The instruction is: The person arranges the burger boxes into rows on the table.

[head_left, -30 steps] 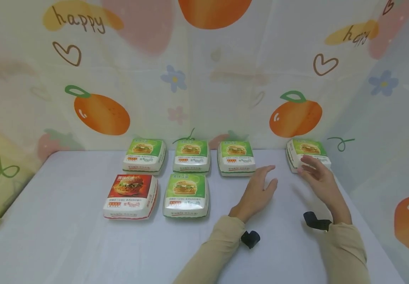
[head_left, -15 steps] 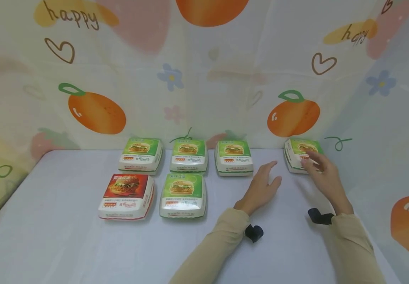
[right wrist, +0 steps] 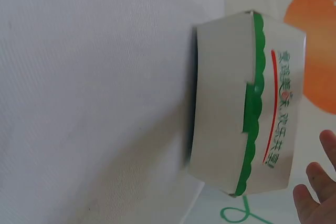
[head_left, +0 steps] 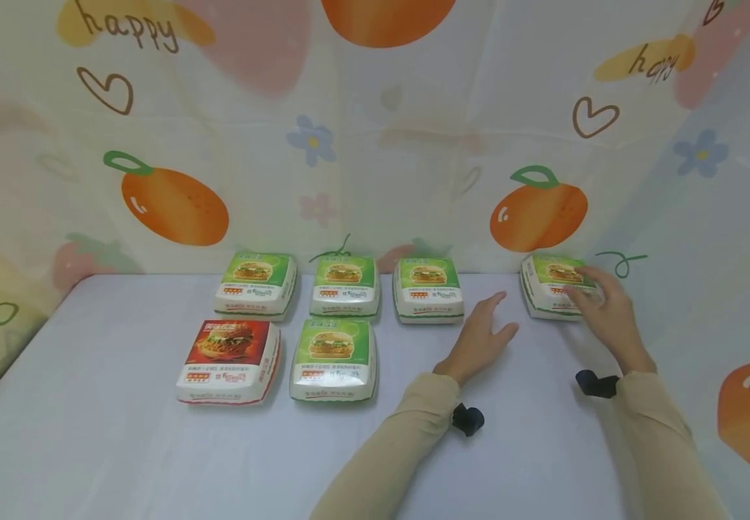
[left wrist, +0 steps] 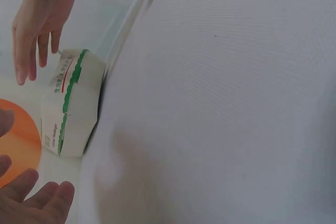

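At the back right of the table a green-and-white burger box (head_left: 547,285) stands with its burger picture facing up. My right hand (head_left: 609,318) hovers at its right side, the fingers reaching over the near right corner. In the left wrist view that right hand (left wrist: 44,19) hangs with straight fingers beside the box (left wrist: 79,103). My left hand (head_left: 477,339) is held over the table to the left of the box, fingers spread and holding nothing. In the right wrist view the box (right wrist: 247,103) shows its green scalloped lid edge, with right fingertips (right wrist: 320,182) beside it.
Three more green burger boxes, a left one (head_left: 254,285), a middle one (head_left: 345,285) and a right one (head_left: 428,289), stand along the back. In front of them sit a red burger box (head_left: 228,361) and another green box (head_left: 334,361). A printed cloth (head_left: 407,180) hangs behind the table (head_left: 121,448).
My right hand has shifted slightly right and forward, from in front of the box to its right side. My left hand has stayed nearly in place. The boxes appear unmoved.
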{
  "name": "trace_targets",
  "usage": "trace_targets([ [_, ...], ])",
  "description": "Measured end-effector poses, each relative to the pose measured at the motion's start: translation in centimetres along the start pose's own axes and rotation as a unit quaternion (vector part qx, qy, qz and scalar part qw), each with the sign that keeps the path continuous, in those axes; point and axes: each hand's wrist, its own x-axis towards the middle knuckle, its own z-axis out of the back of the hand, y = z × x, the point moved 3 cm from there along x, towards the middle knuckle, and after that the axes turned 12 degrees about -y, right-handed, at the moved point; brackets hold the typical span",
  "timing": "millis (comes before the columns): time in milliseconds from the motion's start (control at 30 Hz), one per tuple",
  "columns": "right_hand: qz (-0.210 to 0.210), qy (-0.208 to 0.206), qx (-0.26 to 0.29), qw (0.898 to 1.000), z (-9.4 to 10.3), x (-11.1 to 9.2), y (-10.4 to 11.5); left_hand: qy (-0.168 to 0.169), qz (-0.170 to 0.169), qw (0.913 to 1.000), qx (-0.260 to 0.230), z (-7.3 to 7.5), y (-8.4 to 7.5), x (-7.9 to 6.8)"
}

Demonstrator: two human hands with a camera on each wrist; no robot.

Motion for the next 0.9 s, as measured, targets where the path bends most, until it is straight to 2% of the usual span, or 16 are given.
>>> trace_targets([
  [100, -0.016, 0.015, -0.008, 1.0, 0.0, 0.5, -0.6, 0.004, 0.001, 1.0, 0.002, -0.2, 0.0, 0.3],
  [233, -0.057, 0.046, -0.024, 0.997, -0.1, 1.1, -1.5, 0.015, 0.011, 0.9998, 0.001, -0.6, 0.1, 0.5],
  [467, -0.144, 0.125, -0.038, 0.981, -0.3, 1.7, -3.2, 0.024, 0.024, 0.9994, -0.003, -1.0, 0.5, 0.6],
  [633, -0.159, 0.165, -0.043, 0.972, -0.1, 1.5, -3.8, 0.031, 0.023, 0.9993, 0.002, -1.2, 0.7, 0.5],
  [900, -0.158, 0.19, -0.04, 0.968, 0.0, 0.4, -3.2, 0.03, 0.013, 0.9995, 0.001, -1.5, 0.5, 0.5],
])
